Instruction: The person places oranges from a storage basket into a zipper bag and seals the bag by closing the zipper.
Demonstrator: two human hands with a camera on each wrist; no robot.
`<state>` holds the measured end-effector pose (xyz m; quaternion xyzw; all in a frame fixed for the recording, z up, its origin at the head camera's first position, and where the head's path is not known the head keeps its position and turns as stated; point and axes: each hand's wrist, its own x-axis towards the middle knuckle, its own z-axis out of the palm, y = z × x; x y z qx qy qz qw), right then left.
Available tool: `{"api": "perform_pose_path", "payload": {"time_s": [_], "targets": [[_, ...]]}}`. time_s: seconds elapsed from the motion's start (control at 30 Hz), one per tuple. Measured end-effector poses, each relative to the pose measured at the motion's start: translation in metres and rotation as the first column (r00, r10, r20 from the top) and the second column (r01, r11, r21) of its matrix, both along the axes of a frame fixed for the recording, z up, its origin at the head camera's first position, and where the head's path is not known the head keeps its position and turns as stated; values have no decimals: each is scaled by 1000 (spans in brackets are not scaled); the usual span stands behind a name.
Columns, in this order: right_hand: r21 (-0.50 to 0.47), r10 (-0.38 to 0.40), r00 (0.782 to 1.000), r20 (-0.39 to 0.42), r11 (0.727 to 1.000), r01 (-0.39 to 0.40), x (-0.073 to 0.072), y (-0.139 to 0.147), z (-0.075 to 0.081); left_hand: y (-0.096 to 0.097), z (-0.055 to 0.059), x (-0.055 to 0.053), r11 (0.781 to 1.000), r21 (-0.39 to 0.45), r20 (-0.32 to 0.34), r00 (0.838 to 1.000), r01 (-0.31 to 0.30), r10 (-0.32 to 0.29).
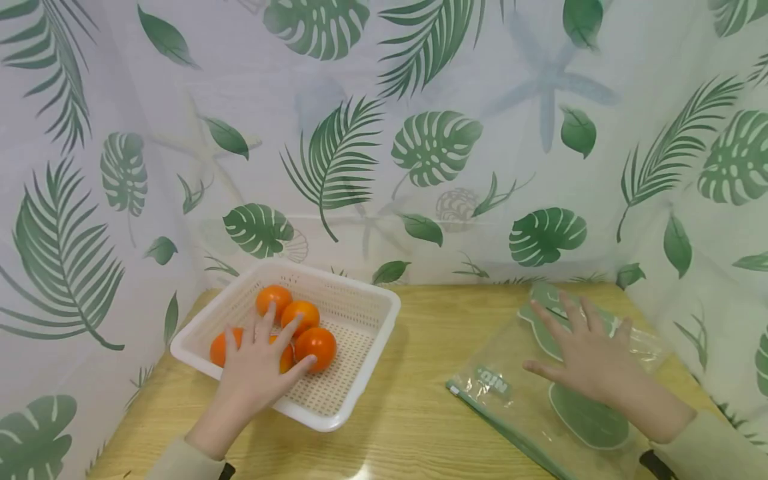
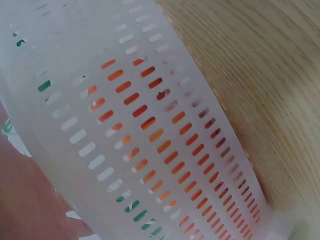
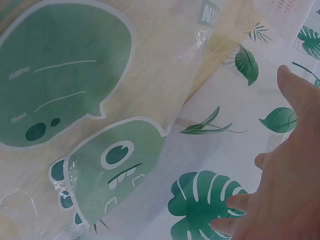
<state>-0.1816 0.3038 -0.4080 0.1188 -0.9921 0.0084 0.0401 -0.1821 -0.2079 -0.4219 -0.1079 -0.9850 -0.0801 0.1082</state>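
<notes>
Five orange fruits near left grip

Person wears pale beige sleeves, plain: left sleeve, right sleeve, both reaching the wrist. Black band peeks out under the left one, second black band under the right. Left hand, right hand: bare, slim fingers.

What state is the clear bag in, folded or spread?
Spread: the clear bag lies mostly flat on the table, its green zip edge stretched out and wood grain showing through.
</notes>
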Motion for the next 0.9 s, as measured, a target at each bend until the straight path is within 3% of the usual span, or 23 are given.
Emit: {"api": "perform_pose_path", "payload": {"time_s": [0.33, 0.57, 0.9], "targets": [[41, 61, 996, -66, 997, -59, -5, -9, 4, -16, 1, 2, 998, 26, -17, 998, -53, 53], [56, 85, 992, -96, 995, -80, -10, -17, 7, -26, 4, 6, 998, 16, -20, 998, -58, 58], [10, 143, 976, -165, 990, -143, -18, -35, 12, -40, 5, 7, 998, -8, -37, 997, -69, 69]]}}
